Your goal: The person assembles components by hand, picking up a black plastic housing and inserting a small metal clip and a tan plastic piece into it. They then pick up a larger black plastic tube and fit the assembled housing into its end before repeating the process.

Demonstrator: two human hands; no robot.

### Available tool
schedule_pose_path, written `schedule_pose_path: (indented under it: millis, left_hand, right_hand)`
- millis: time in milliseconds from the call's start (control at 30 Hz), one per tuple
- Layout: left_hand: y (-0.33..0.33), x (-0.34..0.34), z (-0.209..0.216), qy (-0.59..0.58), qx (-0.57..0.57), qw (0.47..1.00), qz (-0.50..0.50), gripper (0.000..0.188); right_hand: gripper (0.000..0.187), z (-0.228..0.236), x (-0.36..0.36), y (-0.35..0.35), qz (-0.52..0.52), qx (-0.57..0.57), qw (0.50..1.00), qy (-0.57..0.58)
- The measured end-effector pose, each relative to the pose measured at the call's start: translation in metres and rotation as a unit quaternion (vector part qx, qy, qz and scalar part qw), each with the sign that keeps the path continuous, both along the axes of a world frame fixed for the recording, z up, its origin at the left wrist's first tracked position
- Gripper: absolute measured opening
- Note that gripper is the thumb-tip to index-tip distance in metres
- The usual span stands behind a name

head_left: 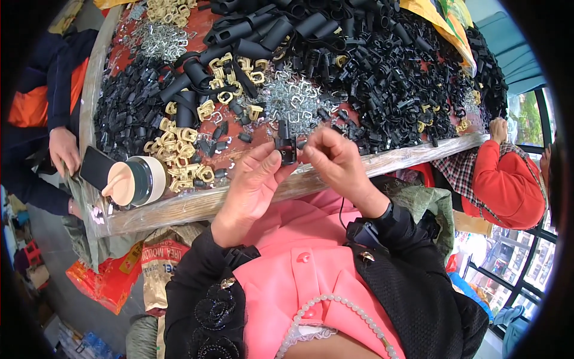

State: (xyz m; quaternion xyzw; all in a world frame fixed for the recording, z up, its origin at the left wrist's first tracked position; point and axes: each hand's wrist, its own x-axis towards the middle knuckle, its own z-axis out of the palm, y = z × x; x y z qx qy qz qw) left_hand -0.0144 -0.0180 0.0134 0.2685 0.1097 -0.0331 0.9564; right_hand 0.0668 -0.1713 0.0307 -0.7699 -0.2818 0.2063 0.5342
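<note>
Between the thumb and fingers of my left hand (252, 182) is a small black plastic part (287, 154), held upright above the table's near edge. Just to its right, my right hand (339, 166) has thumb and fingertips pressed together in a pinch. Whatever those fingertips hold, if anything, is too small to make out. Beyond my hands lies a pile of shiny U-shaped metal pieces (290, 102). Cream-coloured plastic clips (173, 146) are heaped to the left, with small black pieces (128, 110) farther left.
A wooden rim (179, 212) wrapped in clear film edges the red tabletop. A lidded cup (149, 179) and a dark phone (100, 170) stand at the left corner. Black tubes (281, 33) and a large heap of black parts (394, 84) fill the far side. People sit left and right.
</note>
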Motion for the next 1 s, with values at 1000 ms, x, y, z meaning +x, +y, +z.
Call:
schedule_pose_path:
  millis: [1000]
  left_hand:
    - [0.006,-0.008,-0.003,0.062,-0.041,0.995,-0.071,0.026]
  right_hand:
    - [0.012,0.021,-0.005,0.014,0.04,0.055,0.96,-0.27]
